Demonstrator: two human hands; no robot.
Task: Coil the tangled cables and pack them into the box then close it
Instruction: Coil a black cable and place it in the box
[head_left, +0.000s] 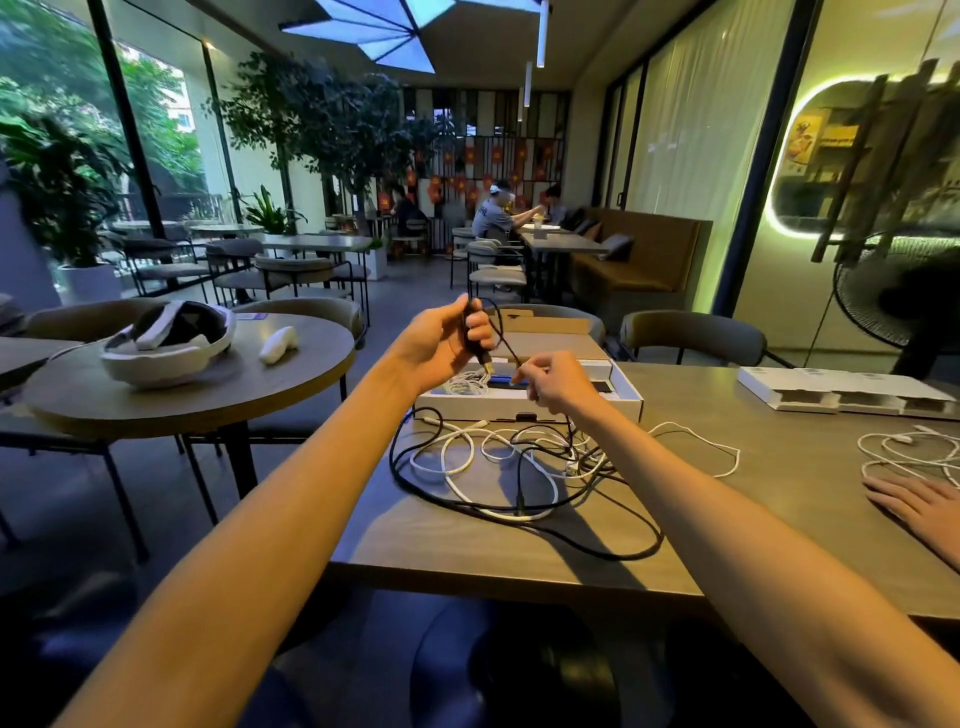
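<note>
My left hand (441, 340) is raised above the open white box (631, 402) and grips a few loops of a black cable (493, 322), its plug end hanging down. Lower and to the right, my right hand (556, 379) pinches the same black cable over the box. From there the cable drops into a tangle of black and white cables (519, 462) lying on the table in front of the box. A coiled white cable (465, 382) lies inside the box. The box lid (550, 327) stands open behind.
Another person's hand (919, 506) rests on the table at the right, next to more white cables (909, 452) and a flat white box (841, 389). A round table at the left carries a white headset (166, 345) and a controller (278, 343). Chairs stand behind.
</note>
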